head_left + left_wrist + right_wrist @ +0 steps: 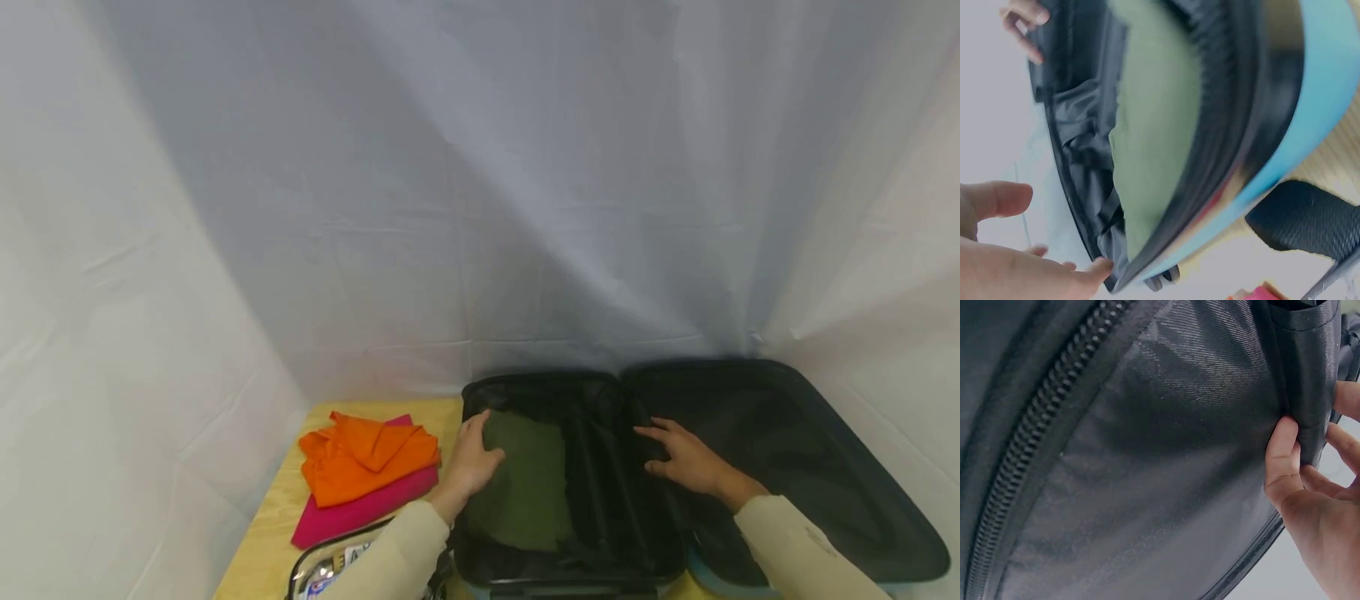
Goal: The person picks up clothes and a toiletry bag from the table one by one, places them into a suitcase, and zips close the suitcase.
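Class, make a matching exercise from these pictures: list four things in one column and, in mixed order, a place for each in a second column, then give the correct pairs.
Things:
1. green cloth
2. orange cloth
3. left hand
4. right hand

Places:
A. on top of the pink cloth on the wooden table
B. on the black lining at the middle of the open suitcase
C. inside the suitcase's left half
D. resting on the green cloth's left edge

Pairs: 1-C, 2-A, 3-D, 4-B

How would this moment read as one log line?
left hand flat on green cloth | right hand on liner | suitcase open | orange cloth beside
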